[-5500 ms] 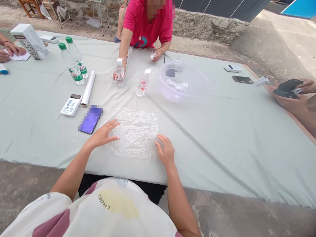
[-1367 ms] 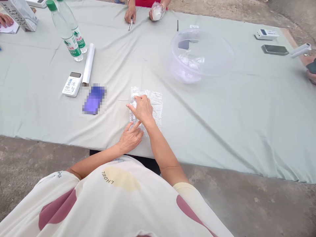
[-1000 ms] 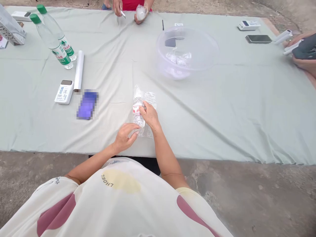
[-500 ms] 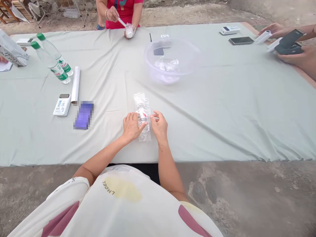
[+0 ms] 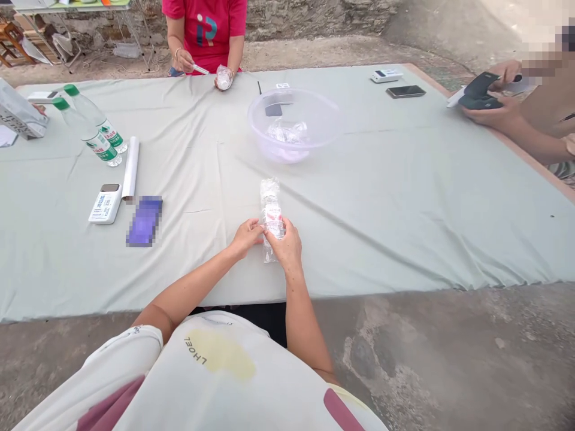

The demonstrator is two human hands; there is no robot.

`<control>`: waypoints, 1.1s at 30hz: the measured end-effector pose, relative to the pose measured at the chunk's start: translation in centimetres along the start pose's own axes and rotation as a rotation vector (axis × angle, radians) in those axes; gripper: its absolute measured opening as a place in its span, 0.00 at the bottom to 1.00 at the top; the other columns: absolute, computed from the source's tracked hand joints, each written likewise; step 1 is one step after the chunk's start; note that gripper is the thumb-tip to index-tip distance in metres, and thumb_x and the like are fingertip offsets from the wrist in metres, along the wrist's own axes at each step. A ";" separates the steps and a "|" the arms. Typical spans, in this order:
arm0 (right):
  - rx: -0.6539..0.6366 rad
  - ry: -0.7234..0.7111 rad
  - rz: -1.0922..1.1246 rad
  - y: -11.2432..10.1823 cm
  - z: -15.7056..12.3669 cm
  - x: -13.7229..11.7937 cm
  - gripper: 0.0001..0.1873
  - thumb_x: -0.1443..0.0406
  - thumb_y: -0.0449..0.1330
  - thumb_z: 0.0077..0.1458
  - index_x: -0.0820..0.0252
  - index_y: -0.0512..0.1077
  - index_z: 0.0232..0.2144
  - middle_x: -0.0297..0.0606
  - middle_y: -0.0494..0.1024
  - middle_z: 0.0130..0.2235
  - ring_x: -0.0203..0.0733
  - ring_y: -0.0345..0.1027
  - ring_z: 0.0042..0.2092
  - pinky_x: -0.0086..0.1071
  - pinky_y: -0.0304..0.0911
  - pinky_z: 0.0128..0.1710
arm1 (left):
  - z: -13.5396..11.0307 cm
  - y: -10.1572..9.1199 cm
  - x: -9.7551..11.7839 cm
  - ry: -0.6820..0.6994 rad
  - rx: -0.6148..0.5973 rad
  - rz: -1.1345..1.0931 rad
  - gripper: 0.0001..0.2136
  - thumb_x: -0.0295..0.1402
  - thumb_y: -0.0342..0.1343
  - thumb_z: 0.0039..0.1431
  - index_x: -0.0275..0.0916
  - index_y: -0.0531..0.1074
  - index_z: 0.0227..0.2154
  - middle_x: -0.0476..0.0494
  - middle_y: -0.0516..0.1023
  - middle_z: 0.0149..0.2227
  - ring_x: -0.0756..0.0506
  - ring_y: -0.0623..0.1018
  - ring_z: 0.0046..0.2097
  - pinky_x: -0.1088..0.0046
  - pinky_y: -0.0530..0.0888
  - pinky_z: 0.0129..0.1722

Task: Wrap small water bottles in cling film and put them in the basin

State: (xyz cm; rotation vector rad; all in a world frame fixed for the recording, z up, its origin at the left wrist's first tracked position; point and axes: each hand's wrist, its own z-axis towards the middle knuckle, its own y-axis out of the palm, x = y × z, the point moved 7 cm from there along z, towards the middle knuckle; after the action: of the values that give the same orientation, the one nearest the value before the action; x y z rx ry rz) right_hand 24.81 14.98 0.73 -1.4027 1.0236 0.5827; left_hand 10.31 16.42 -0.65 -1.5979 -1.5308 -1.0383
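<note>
In front of me on the cloth lies a narrow package [image 5: 271, 206] wrapped in crinkled clear plastic, with a white and red label; what is inside cannot be made out. My right hand [image 5: 287, 244] holds its lower part, the thumb across the top and fingers along the right side. At the left edge, my left hand [image 5: 248, 237] has bent fingers, with fingertips pinching at the plastic. The far end of the package points away from me, toward a translucent basin [image 5: 291, 157] that holds more plastic-wrapped things.
Left of me are a purple phone [image 5: 144, 221], a white device [image 5: 105, 205], a white roll [image 5: 132, 167] and two water bottles [image 5: 101, 146]. A person in red [image 5: 206, 30] sits opposite, holding a wrapped item. Another person's hands [image 5: 503, 111] hold a dark object at the right.
My right hand has moved from beside the package onto it. My left hand has drawn off its top to the left edge. The package now looks rolled narrower. The view has shifted.
</note>
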 end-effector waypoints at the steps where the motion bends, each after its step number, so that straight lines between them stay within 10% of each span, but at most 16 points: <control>1: 0.003 0.040 0.055 0.2 -0.1 0.1 0.38 0.50 0.64 0.48 0.57 0.66 0.60 0.50 0.72 0.60 0.58 0.65 0.62 0.49 0.63 0.58 | -0.2 0.1 0.2 -0.003 -0.012 0.003 0.19 0.36 0.55 0.61 0.35 0.67 0.54 0.32 0.77 0.53 0.40 0.77 0.55 0.64 0.77 0.49; 5: -0.043 0.156 0.277 2.0 -1.7 -0.2 0.33 0.48 0.58 0.54 0.60 0.68 0.56 0.50 0.75 0.56 0.54 0.72 0.55 0.46 0.69 0.53 | -2.1 0.6 0.9 -0.039 -0.084 -0.061 0.20 0.41 0.53 0.63 0.46 0.62 0.57 0.43 0.78 0.47 0.45 0.80 0.45 0.68 0.77 0.40; 11: -0.191 -0.141 0.089 3.1 -4.5 -3.4 0.38 0.48 0.62 0.52 0.56 0.65 0.61 0.49 0.75 0.58 0.56 0.70 0.58 0.49 0.69 0.52 | -4.8 -2.0 0.9 0.013 -0.049 -0.238 0.33 0.43 0.63 0.54 0.49 0.55 0.61 0.44 0.76 0.48 0.46 0.79 0.41 0.69 0.77 0.38; 14: -0.306 -0.209 -0.021 1.8 -4.3 -4.5 0.26 0.45 0.59 0.56 0.53 0.75 0.50 0.44 0.81 0.50 0.55 0.74 0.53 0.49 0.69 0.51 | -5.8 -4.3 0.0 -0.001 -0.003 -0.258 0.37 0.40 0.67 0.48 0.48 0.60 0.61 0.43 0.76 0.50 0.47 0.78 0.39 0.69 0.77 0.37; 21: -0.055 -0.640 0.136 -3.2 -2.0 -8.8 0.16 0.49 0.57 0.62 0.49 0.79 0.41 0.38 0.83 0.46 0.50 0.73 0.55 0.50 0.58 0.63 | -10.6 -7.6 -0.9 0.040 -0.122 -0.070 0.30 0.36 0.67 0.49 0.48 0.71 0.57 0.44 0.78 0.49 0.45 0.79 0.41 0.72 0.76 0.37; 26: -0.320 -0.386 0.432 1.9 -1.4 -5.3 0.27 0.40 0.55 0.57 0.52 0.77 0.40 0.42 0.82 0.42 0.52 0.76 0.47 0.49 0.69 0.51 | -12.4 -9.2 -1.1 0.056 -0.149 -0.234 0.28 0.45 0.70 0.47 0.47 0.70 0.51 0.46 0.79 0.42 0.47 0.79 0.34 0.73 0.76 0.29; 33: -0.049 -0.157 0.944 5.4 -4.1 -5.6 0.20 0.45 0.59 0.52 0.52 0.60 0.30 0.35 0.74 0.34 0.46 0.76 0.42 0.48 0.73 0.47 | -9.5 -9.4 -2.6 -0.178 0.017 -0.594 0.32 0.63 0.46 0.61 0.34 0.74 0.38 0.39 0.79 0.28 0.46 0.77 0.23 0.73 0.69 0.19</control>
State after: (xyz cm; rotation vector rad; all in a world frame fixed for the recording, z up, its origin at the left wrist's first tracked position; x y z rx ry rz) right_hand 16.62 13.08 3.26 -0.8254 1.5297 1.3796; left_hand 0.12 7.48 0.86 -1.2706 -2.2065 -1.2023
